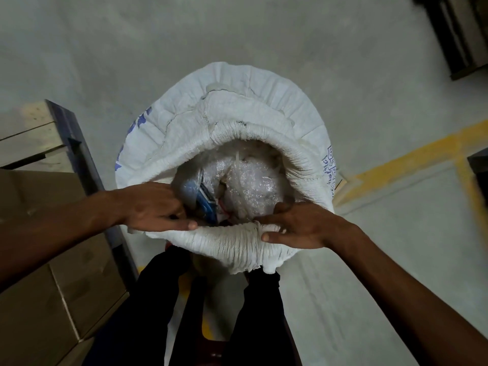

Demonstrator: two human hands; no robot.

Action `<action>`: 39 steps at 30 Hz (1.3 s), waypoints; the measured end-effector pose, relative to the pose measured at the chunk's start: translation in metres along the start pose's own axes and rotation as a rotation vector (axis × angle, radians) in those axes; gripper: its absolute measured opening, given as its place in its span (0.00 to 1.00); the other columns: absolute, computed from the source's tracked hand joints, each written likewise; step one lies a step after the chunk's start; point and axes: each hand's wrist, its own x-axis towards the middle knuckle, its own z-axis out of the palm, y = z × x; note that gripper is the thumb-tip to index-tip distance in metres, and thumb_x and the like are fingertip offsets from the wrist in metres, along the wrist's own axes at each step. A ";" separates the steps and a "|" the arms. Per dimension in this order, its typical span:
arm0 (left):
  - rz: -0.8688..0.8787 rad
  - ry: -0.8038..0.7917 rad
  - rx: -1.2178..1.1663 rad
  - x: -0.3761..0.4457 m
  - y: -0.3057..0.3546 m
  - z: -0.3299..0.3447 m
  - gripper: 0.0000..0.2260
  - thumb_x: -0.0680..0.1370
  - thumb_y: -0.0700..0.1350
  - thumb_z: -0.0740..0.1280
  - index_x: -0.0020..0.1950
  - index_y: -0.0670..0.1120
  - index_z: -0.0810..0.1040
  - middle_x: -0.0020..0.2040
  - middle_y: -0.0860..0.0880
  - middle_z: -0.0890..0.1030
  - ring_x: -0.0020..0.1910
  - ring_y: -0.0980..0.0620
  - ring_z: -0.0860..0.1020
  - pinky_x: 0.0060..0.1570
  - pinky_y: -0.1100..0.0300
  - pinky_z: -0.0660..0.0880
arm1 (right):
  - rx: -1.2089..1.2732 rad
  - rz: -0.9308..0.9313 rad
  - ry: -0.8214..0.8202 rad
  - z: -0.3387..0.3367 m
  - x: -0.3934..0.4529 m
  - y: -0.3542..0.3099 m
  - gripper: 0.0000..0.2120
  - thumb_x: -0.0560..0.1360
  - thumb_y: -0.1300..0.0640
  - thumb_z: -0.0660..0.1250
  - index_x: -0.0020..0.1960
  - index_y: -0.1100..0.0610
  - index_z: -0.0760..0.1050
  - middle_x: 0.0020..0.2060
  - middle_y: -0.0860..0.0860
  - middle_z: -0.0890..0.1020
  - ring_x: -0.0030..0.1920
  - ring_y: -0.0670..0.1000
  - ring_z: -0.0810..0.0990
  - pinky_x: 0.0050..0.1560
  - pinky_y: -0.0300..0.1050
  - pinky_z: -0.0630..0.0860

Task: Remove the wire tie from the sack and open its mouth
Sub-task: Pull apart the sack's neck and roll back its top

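Grey concrete floor (264, 35) with a yellow painted line (412, 157) off past my right hand. White woven sack (237, 107) stands upright between my hands, mouth already wide, rim rolled down. Left hand (155, 207) is closed on the near-left rim, fingers curled over the edge. Right hand (298, 225) pinches the near-right rim, thumb outside. Bubble-wrapped bundles (253, 186) and a blue packet (203, 199) sit inside, just beyond my fingers. Cardboard boxes (52, 273) stacked left of my left hand.
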 end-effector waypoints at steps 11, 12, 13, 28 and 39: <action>0.122 -0.093 0.001 0.009 0.015 0.013 0.40 0.78 0.78 0.37 0.59 0.60 0.83 0.57 0.61 0.81 0.62 0.62 0.75 0.73 0.55 0.60 | -0.033 -0.001 -0.166 0.018 -0.004 -0.008 0.47 0.71 0.21 0.37 0.61 0.48 0.82 0.69 0.46 0.79 0.79 0.49 0.62 0.79 0.64 0.40; 0.119 -0.086 0.000 0.008 0.014 0.014 0.39 0.78 0.78 0.38 0.57 0.59 0.83 0.56 0.60 0.80 0.61 0.61 0.75 0.73 0.53 0.61 | -0.006 0.009 -0.183 0.018 -0.005 -0.007 0.46 0.73 0.23 0.38 0.64 0.49 0.82 0.74 0.46 0.75 0.81 0.47 0.56 0.79 0.64 0.36; 0.107 -0.090 -0.003 0.007 0.013 0.014 0.40 0.78 0.78 0.38 0.54 0.59 0.83 0.55 0.60 0.80 0.61 0.61 0.75 0.72 0.52 0.61 | 0.025 0.019 -0.196 0.019 -0.005 -0.006 0.46 0.74 0.23 0.38 0.65 0.49 0.81 0.76 0.46 0.73 0.82 0.45 0.53 0.79 0.63 0.34; 0.123 0.060 -0.105 0.013 0.038 0.007 0.34 0.81 0.75 0.40 0.74 0.64 0.73 0.71 0.61 0.78 0.71 0.60 0.73 0.74 0.54 0.66 | 0.249 0.099 0.029 0.017 0.000 -0.006 0.36 0.71 0.20 0.33 0.49 0.38 0.73 0.32 0.45 0.75 0.46 0.51 0.77 0.60 0.54 0.74; 0.039 0.111 -0.115 0.022 0.063 0.038 0.34 0.81 0.75 0.45 0.39 0.51 0.76 0.35 0.53 0.79 0.41 0.55 0.78 0.62 0.51 0.74 | 0.067 0.033 0.058 0.037 0.002 -0.017 0.42 0.77 0.25 0.34 0.68 0.42 0.77 0.70 0.45 0.79 0.79 0.46 0.61 0.80 0.57 0.38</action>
